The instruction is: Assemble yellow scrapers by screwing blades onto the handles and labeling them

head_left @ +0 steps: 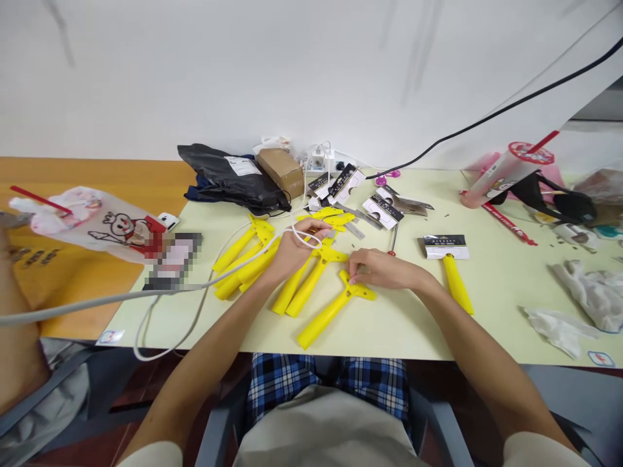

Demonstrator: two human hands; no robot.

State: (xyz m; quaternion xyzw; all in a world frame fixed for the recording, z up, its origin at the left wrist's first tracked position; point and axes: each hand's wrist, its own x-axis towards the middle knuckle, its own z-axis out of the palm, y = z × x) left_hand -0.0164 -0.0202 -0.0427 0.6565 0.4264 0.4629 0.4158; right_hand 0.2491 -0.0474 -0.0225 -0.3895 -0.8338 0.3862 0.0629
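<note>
My left hand [298, 250] is closed, fingers curled over the heads of several yellow scraper handles [306, 285]; what its fingertips hold, if anything, is hidden. A white cable [302, 233] loops in front of it. My right hand [382, 267] is pinched at the head of a single yellow scraper handle [325, 319] lying near the table's front edge. Anything between those fingertips is too small to make out. Loose yellow head pieces [331, 215] and metal blades [357, 229] lie just beyond my left hand. A red-handled screwdriver [393, 241] lies behind my right hand.
A carded yellow scraper [456, 279] lies to the right, with black-and-white header cards [384, 211] farther back. Drink cups [111, 224] stand or lean at both sides. A phone [175, 259], a black parcel bag [233, 178] and a cardboard box [281, 170] are leftward. Another person's arm [17, 324] shows.
</note>
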